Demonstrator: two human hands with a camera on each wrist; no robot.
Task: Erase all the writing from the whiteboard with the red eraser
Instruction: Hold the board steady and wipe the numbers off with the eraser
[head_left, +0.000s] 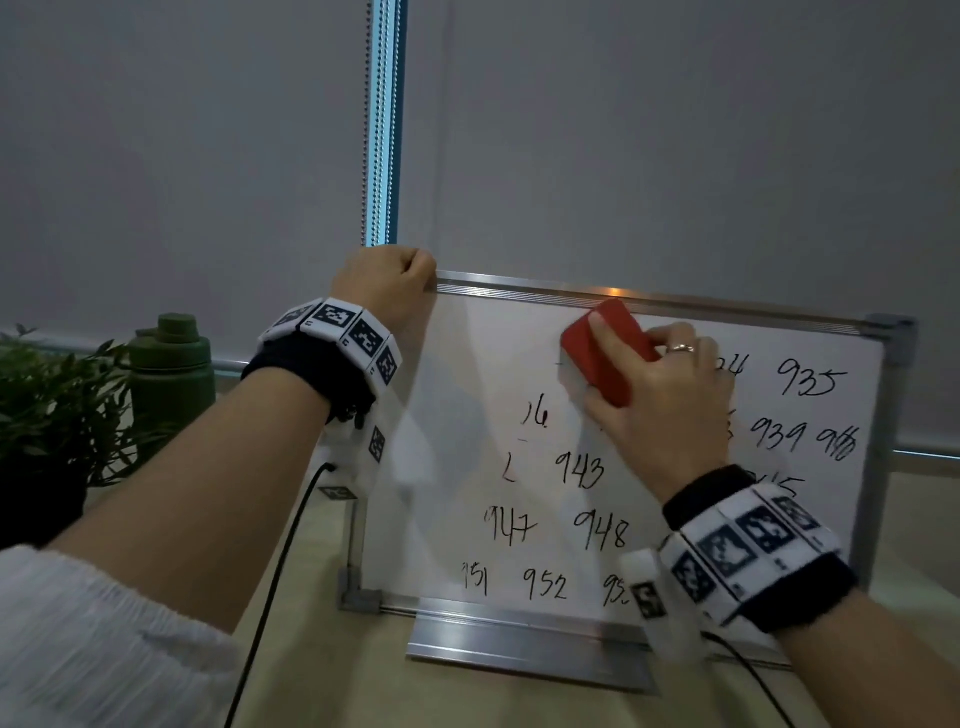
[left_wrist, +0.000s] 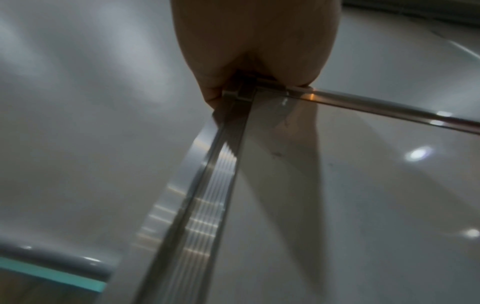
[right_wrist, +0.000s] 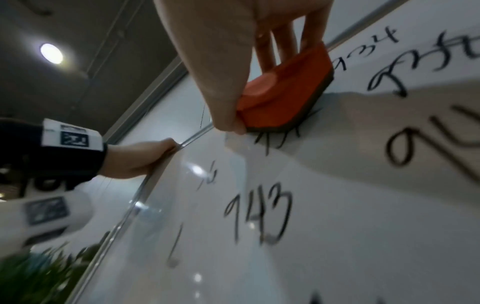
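1. The right hand (head_left: 670, 395) grips the red eraser (head_left: 605, 351): the thumb lies along its lower left edge and the fingers (right_wrist: 280, 44) curl over the far edge, so the block is clamped between them.
2. In the right wrist view the eraser's dark pad lies flat against the whiteboard (head_left: 457, 467), covering part of a written number.
3. In the head view the eraser sits tilted in the upper middle of the board, just under the top rail.
4. The left hand (head_left: 387, 286) is closed over the board's upper left corner, fingers wrapped behind the frame (left_wrist: 221, 174); the left wrist view shows the corner piece tucked inside that grip.
5. The writing (head_left: 579, 470) is black handwritten numbers: 943, 947, 948 and 952 fill the centre and lower part, 935 and 939 the right side. The upper left of the board is wiped, with a few faint stray marks.
6. The board stands upright on a metal foot (head_left: 524, 649) on a beige tabletop (head_left: 322, 670).
7. At the left edge of the frame stand a leafy plant (head_left: 49, 410) and a green bottle (head_left: 171, 369).
8. Grey blinds (head_left: 675, 145) fill the background.
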